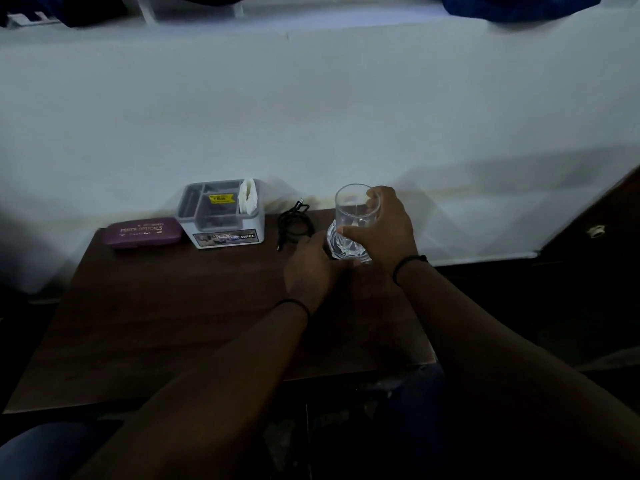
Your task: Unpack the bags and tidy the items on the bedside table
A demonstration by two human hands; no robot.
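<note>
right of centre in the frame, the right hand (384, 230) grips a clear glass (353, 216) standing on the dark counter (156, 323); the left hand (311, 271) cups its base, and left of it lie a black cable (294, 223), a white organiser box (225, 216) and a purple spectacle case (143, 232)

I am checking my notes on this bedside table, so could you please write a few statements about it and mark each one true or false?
1. The right hand grips the clear glass. True.
2. The purple glasses case lies right of the organiser box. False: it lies left of it.
3. A black cable lies between the organiser box and the glass. True.
4. The left hand holds the cable. False: it is at the base of the glass.
5. The glass stands on the wooden table. True.
</note>
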